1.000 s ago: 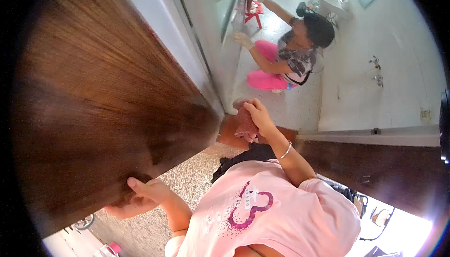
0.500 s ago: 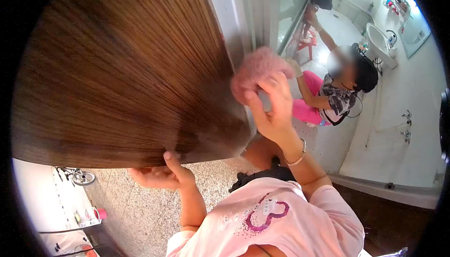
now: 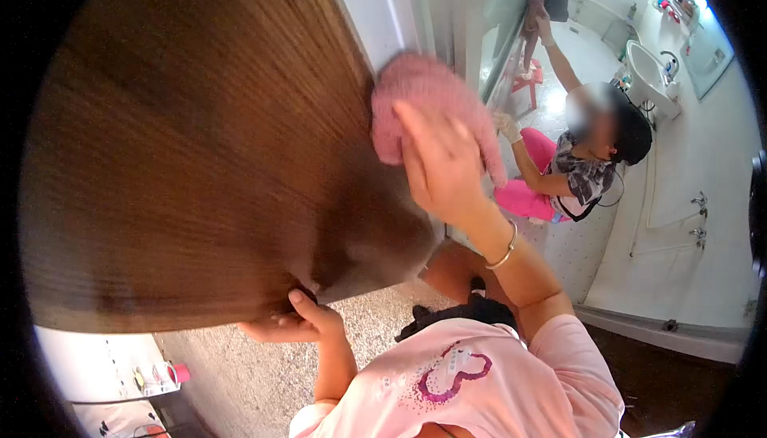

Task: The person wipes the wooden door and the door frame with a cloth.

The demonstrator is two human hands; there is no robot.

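Observation:
A pink cloth (image 3: pixel 423 79) is pressed by my right hand (image 3: pixel 447 158) against the edge of a dark wood-grain door (image 3: pixel 192 150) and the white frame (image 3: pixel 371 7) beside it. My fingers lie over the cloth, and part of it hangs down past the hand. Lower on the door, my left hand (image 3: pixel 300 322) grips the bottom edge in view, thumb on the near face and fingers behind, partly hidden.
Beyond the frame, a person (image 3: pixel 591 150) in pink trousers and gloves crouches by a glass panel (image 3: pixel 503 31). A washbasin (image 3: pixel 647 63), wall taps (image 3: pixel 699 218) and a red stool (image 3: pixel 527 83) stand in that room. Speckled floor (image 3: pixel 216 382) lies below the door.
My right hand has moved slightly up and left with the cloth, which is now spread flatter against the frame. The door's lower edge and my left hand sit lower in view.

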